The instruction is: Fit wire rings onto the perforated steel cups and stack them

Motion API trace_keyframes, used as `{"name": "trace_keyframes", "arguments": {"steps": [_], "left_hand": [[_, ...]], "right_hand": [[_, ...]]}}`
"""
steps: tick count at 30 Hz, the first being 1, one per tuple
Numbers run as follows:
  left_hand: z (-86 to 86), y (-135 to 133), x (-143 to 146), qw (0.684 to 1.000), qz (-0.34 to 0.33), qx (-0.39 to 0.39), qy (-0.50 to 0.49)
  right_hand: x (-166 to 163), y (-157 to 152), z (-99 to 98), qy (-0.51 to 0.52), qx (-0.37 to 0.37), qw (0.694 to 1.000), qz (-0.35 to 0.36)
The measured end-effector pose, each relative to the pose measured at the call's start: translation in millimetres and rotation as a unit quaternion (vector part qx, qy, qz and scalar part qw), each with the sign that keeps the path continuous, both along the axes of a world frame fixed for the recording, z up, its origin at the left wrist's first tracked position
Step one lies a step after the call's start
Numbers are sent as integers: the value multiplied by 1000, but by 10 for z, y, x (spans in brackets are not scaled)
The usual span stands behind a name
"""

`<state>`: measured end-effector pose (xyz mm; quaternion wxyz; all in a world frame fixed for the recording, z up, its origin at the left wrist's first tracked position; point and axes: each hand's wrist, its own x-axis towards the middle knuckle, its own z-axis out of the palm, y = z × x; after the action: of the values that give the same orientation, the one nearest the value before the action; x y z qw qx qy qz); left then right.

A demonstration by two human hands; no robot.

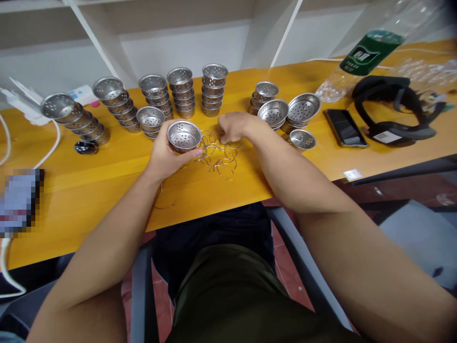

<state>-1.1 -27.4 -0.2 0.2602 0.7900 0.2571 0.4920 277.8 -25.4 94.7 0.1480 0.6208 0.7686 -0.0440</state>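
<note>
My left hand (161,155) is wrapped round a small perforated metal cup (184,137), its open mouth tilted up towards me. To its right, my right hand (235,126) reaches down with curled fingers to a tangle of thin curved metal wires (225,164) on the table. The fingertips are partly hidden, so whether a wire is pinched in them is unclear. Just behind my left hand stands a short stack of the same cups (150,116). One loose curved wire (166,206) lies near the table's front edge, by my left forearm.
Several tall cup stacks (214,90) line the back of the yellow table (107,190). More cups (273,114) stand right of my right hand. Farther right are a phone (345,127), a black headset (392,131) and a plastic bottle (371,52). White cables run along the left.
</note>
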Motion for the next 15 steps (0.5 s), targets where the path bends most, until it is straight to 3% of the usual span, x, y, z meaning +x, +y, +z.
{"name": "trace_keyframes", "arguments": {"steps": [11, 15], "left_hand": [[2, 0, -7, 1000, 8, -7, -6], [6, 10, -1, 1000, 11, -4, -1]], "right_hand": [[220, -54, -48, 55, 19, 998, -3], [146, -72, -36, 56, 21, 998, -13]]}}
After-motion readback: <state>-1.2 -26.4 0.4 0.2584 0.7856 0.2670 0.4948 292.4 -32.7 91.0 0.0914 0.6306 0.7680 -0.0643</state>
